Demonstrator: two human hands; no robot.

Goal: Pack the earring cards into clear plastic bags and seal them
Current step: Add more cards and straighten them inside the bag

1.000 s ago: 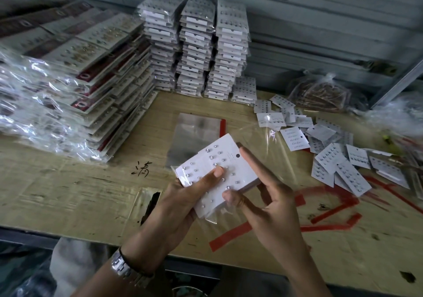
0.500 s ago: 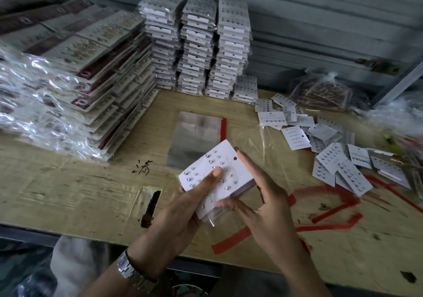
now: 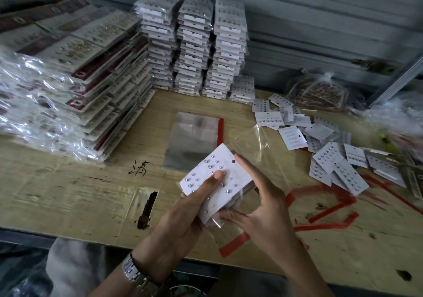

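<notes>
earring cards [image 3: 225,182]: hole end far-right | left hand [image 3: 183,223] grasps them | right hand [image 3: 267,207] fingers [image 3: 249,171] straight, pressing

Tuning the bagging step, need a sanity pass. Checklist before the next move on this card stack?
1. Left hand grips card stack, thumb on top: ok.
2. Right hand braces the stack's right edge, index straight: ok.
3. Stack inside clear bag: cannot tell; plastic shows only at its lower corner and beyond it.
4. Stack squared up: cannot tell; edges partly hidden.
5. Spare bags on table beyond the hands: ok.
6. Loose cards waiting at right: ok.
</notes>
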